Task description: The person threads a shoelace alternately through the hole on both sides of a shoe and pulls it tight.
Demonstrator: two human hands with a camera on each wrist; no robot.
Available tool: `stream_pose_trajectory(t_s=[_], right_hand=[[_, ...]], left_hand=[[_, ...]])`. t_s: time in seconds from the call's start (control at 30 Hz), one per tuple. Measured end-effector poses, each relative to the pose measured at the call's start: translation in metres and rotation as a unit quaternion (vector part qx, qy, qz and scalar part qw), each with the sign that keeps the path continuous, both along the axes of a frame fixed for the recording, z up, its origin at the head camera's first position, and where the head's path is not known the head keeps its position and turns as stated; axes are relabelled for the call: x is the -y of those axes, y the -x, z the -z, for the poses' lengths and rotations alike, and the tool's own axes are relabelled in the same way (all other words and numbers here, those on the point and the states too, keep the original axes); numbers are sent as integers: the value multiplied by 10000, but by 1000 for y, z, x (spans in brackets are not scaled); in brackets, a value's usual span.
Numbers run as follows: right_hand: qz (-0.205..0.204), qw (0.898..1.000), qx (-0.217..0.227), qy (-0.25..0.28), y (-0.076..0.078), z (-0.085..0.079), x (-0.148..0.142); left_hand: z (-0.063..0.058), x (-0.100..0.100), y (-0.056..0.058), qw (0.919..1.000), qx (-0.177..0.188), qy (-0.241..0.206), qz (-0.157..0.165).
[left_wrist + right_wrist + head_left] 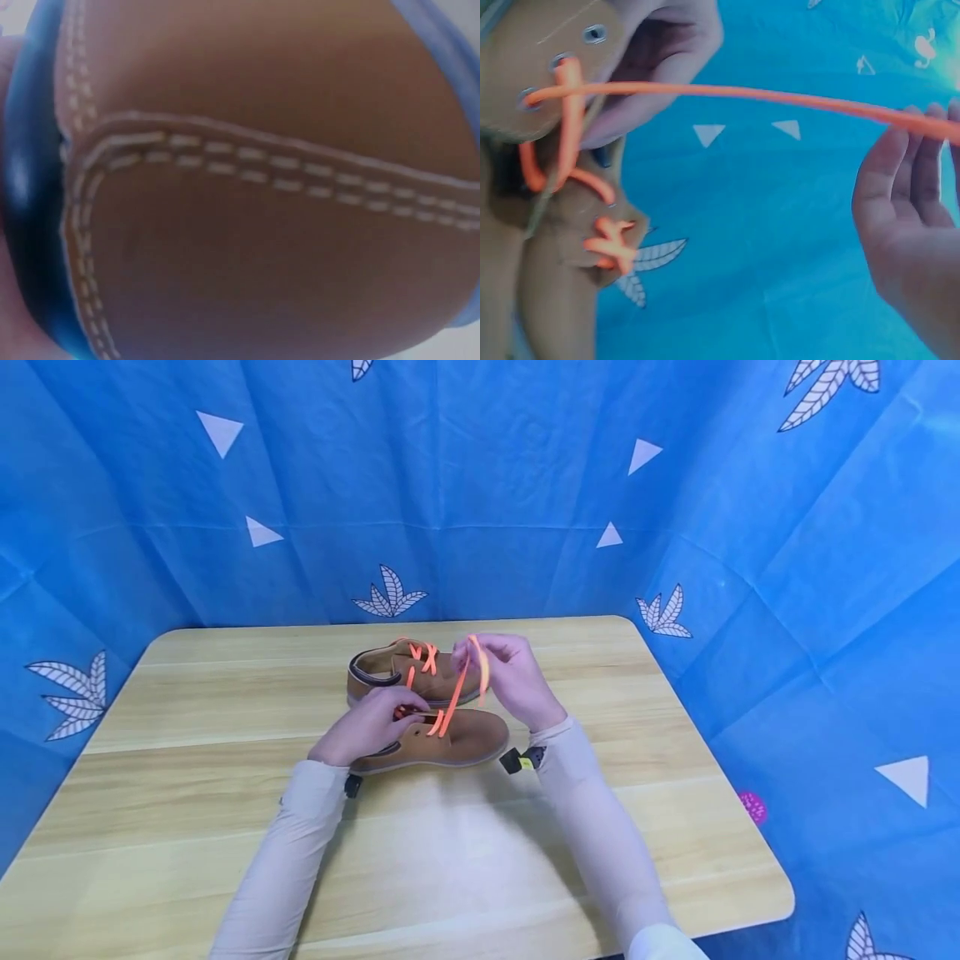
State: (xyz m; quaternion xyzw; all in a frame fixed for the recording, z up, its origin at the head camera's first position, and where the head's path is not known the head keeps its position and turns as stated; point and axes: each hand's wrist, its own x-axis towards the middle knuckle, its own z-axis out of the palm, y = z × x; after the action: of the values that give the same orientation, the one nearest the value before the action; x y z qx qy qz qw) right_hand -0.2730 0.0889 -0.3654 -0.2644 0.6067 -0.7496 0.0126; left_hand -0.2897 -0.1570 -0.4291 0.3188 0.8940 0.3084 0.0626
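A brown shoe (pixel 472 739) with a dark collar lies on its sole, toe to the right. My left hand (pixel 367 727) grips it at the opening, fingers curled by the upper lacing. The left wrist view is filled by its stitched brown heel leather (pixel 262 255). An orange shoelace (pixel 742 93) runs taut from one of its eyelets to my right hand (pixel 922 225). Raised above the toe in the head view, the right hand pinches that lace, and a loose end hangs down. Another eyelet (pixel 595 33) higher up holds no lace.
Just behind stands a matching brown shoe (pixel 371 664), its orange laces (pixel 429 658) crossed over the front; the right hand partly covers its toe. Both shoes are on a light wooden table (pixel 225 793). A blue patterned curtain (pixel 450 460) hangs behind and to the sides.
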Motion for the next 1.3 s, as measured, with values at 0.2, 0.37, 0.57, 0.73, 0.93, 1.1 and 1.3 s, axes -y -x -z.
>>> stream_pose_trajectory(t_s=[0.2,0.37,0.57,0.73,0.93,1.1,1.3], right_hand=[[35,9984,387,402,8,-24,13],[-261,9907,1123,722,15,-31,22],[-744,9735,1779,1233,22,-31,29],[-1081,9673,2052,1022,30,-32,38],[-1107,9685,2229,108,46,-28,52],[-944,9641,2412,-578,50,-19,52],[-1303,9534,2582,-861,40,-13,46]], left_hand=[[0,0,-1,9999,38,-101,-6],[0,1,0,9999,-61,-41,78],[-8,0,-5,9990,193,-403,-45],[-19,-10,-12,9888,617,-1359,58],[-29,-20,-16,9716,1116,-2076,-196],[-46,-22,-12,9586,1399,-2445,-412],[-65,-16,-2,9383,1818,-2620,-1335]])
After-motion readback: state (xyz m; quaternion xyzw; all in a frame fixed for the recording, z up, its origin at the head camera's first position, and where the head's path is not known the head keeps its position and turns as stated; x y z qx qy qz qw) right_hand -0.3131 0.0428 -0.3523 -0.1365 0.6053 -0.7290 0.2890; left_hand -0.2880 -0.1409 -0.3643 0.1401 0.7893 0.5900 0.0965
